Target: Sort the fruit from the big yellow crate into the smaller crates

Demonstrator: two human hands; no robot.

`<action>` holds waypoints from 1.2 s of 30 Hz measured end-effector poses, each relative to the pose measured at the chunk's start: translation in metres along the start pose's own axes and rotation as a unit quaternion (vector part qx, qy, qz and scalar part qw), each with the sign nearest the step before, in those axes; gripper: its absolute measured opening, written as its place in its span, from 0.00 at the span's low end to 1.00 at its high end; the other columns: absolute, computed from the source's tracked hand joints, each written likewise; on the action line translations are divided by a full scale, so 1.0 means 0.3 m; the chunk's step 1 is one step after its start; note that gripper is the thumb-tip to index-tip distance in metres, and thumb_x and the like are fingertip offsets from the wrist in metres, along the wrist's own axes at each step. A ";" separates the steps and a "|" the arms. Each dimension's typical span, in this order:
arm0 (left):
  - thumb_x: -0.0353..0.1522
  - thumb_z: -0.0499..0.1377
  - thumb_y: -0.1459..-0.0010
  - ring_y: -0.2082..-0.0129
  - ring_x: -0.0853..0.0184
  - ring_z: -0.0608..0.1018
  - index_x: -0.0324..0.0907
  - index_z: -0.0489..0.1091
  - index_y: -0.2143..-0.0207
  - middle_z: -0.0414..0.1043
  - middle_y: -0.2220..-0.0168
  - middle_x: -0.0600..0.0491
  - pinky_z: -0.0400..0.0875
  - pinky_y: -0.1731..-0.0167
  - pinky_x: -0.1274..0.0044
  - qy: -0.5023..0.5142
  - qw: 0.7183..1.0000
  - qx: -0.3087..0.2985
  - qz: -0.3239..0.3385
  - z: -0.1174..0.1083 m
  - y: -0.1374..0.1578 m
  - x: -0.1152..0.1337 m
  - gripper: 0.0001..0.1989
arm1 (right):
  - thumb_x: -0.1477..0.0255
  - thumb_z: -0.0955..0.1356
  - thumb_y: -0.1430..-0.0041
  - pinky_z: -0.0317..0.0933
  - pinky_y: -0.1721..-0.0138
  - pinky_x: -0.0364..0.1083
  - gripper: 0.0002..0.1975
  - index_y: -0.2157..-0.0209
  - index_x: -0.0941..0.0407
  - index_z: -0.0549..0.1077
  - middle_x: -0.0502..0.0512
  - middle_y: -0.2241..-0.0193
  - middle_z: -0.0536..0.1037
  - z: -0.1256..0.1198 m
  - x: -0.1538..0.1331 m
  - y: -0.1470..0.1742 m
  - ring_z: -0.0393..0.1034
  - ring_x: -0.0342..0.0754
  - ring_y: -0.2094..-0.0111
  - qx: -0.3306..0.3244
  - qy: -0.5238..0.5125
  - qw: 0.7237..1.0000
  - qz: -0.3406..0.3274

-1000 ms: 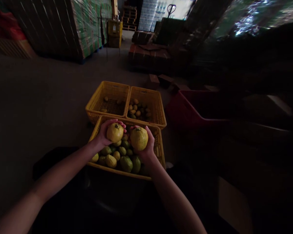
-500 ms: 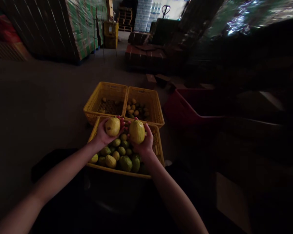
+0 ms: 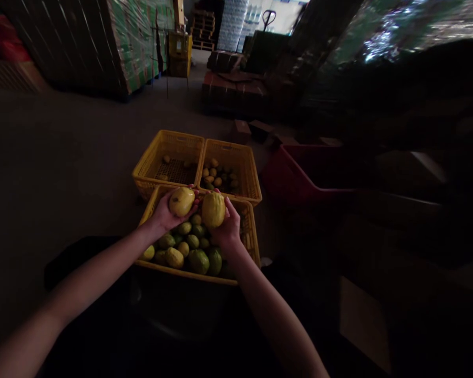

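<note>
My left hand [image 3: 165,212] cups a yellow guava [image 3: 182,201] from below, its dark blossom end turned toward the left. Beside it, my right hand [image 3: 229,224] grips a larger, ribbed yellow-green guava [image 3: 213,209]. Both fruits are held close together, slightly apart, above the near yellow crate [image 3: 189,273]. Inside that crate lie several green and yellow guavas [image 3: 198,261] of mixed sizes. My forearms cover parts of its sides.
Behind the near crate stand two more yellow crates: the left one [image 3: 145,181] holds a few fruits, the right one [image 3: 252,181] several. A red bin [image 3: 287,173] is to the right. Flat cardboard [image 3: 364,320] lies lower right. Wrapped pallet stacks [image 3: 136,47] stand farther back.
The left guava has turned in my hand, its blossom end now more to the left. The right guava has turned and come slightly left. The whole view has shifted a little.
</note>
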State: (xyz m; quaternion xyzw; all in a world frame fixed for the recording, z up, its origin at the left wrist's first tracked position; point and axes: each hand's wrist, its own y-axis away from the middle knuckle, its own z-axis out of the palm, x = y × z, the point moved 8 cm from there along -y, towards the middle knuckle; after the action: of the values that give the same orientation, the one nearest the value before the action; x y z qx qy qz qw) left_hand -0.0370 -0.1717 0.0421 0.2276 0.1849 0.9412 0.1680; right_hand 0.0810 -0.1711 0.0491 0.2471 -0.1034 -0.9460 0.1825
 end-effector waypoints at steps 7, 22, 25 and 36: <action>0.33 0.51 0.43 0.71 0.63 0.80 0.37 0.72 0.61 0.78 0.67 0.48 0.78 0.72 0.73 0.020 1.000 -0.010 -0.014 0.009 0.025 0.003 0.14 | 0.62 0.64 0.38 0.74 0.71 0.44 0.14 0.57 0.55 0.75 0.50 0.67 0.83 -0.016 0.010 -0.004 0.79 0.48 0.70 0.021 -0.014 0.999 0.021; 0.32 0.52 0.42 0.75 0.64 0.80 0.38 0.73 0.68 0.78 0.72 0.51 0.76 0.76 0.75 -0.021 0.998 -0.064 -0.017 0.104 0.038 -0.006 0.11 | 0.58 0.64 0.40 0.74 0.67 0.47 0.20 0.48 0.49 0.72 0.50 0.67 0.82 0.012 -0.077 0.016 0.77 0.46 0.71 -0.023 0.017 0.999 -0.023; 0.32 0.52 0.42 0.74 0.65 0.80 0.38 0.73 0.68 0.77 0.72 0.50 0.77 0.74 0.75 -0.010 0.998 -0.060 -0.019 0.106 0.031 -0.013 0.12 | 0.56 0.65 0.40 0.74 0.65 0.48 0.20 0.51 0.50 0.74 0.50 0.67 0.81 0.012 -0.074 0.020 0.78 0.48 0.66 -0.011 0.013 1.000 -0.017; 0.33 0.48 0.37 0.63 0.64 0.82 0.41 0.71 0.52 0.79 0.62 0.49 0.77 0.64 0.74 0.011 0.999 -0.028 -0.022 0.090 -0.006 -0.056 0.17 | 0.54 0.66 0.41 0.72 0.54 0.53 0.18 0.60 0.54 0.75 0.53 0.61 0.82 0.006 -0.085 0.016 0.77 0.51 0.57 0.009 -0.033 0.999 -0.022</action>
State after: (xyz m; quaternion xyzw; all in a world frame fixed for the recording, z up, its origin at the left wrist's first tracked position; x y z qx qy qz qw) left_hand -0.0093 -0.1695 0.0576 0.2080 0.1655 0.9446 0.1926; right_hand 0.1024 -0.1652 0.0630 0.2191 -0.1123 -0.9565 0.1563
